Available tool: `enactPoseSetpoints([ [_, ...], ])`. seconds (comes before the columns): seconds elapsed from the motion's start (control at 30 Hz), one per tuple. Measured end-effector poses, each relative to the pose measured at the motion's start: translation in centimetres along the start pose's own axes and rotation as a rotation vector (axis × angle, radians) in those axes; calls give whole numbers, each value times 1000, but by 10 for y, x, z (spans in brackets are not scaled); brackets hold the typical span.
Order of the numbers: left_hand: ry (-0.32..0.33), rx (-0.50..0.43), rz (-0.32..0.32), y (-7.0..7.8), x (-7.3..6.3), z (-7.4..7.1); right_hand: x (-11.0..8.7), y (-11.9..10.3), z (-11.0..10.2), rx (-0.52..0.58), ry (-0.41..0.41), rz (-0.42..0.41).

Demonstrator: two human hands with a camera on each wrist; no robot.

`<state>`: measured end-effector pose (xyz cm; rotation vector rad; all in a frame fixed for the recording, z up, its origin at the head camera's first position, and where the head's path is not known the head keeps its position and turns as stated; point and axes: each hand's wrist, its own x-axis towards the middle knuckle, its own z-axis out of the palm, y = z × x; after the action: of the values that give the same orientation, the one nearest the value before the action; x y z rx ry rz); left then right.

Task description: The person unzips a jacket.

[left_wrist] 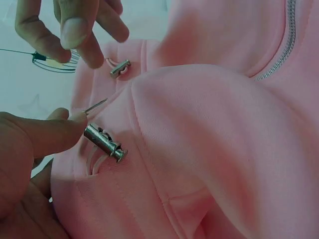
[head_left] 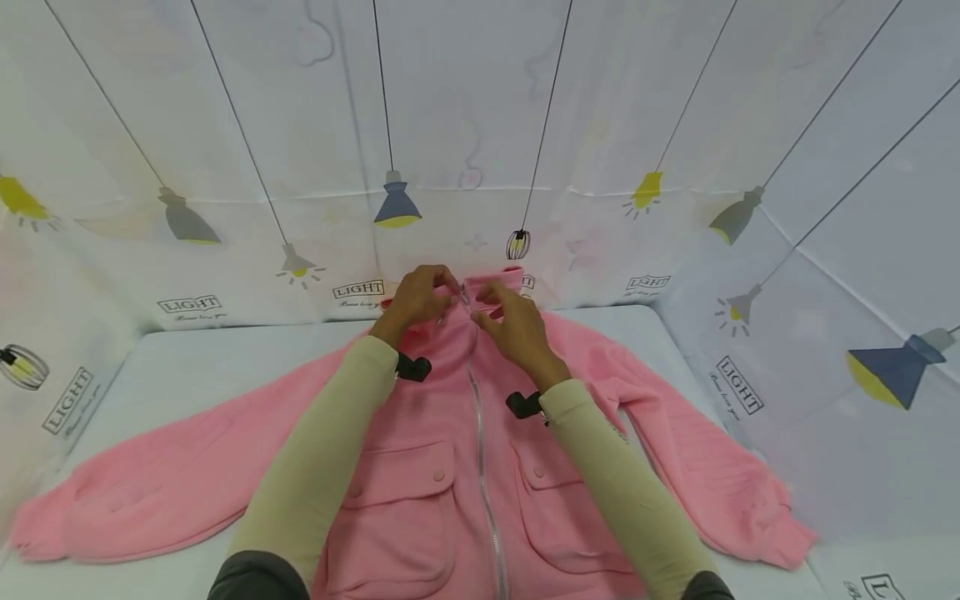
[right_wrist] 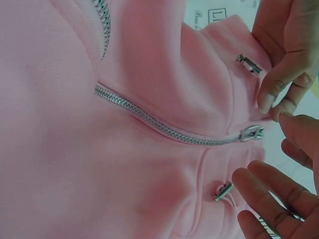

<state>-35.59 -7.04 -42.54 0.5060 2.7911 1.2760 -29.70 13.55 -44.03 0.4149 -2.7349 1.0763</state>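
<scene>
A pink zip-up jacket (head_left: 450, 417) lies front-up on a white counter (head_left: 225, 358), its long axis running away from the person, collar (head_left: 491, 283) pointing to the lamp-print backdrop (head_left: 450, 108) and sleeves (head_left: 187, 467) spread to either side. The silver zipper (head_left: 483, 454) traces that axis. The left hand's (head_left: 422, 296) fingers pinch the collar's edge near the zipper's top; the right hand (head_left: 517, 327), fingers loosely spread, hovers just beside a metal cord stopper (right_wrist: 223, 191).

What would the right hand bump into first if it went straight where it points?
The right hand would probably meet the pink collar near its small silver toggle, though depth is unclear.
</scene>
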Motion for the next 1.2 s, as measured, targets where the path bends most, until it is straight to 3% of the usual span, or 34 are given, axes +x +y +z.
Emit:
enactPoseSetpoints([
  [0.4, -32, -36, 17, 6, -3, 1, 11, 3, 11, 10, 18, -17],
  [0.87, -38, -142, 7, 7, -9, -1, 19, -2, 19, -82, 174, -36],
  [1.03, -27, -152, 25, 5, -11, -2, 19, 0, 18, -27, 207, -18],
  [1.2, -5, -175, 14, 3, -12, -1, 16, 2, 16, 124, 208, -8],
])
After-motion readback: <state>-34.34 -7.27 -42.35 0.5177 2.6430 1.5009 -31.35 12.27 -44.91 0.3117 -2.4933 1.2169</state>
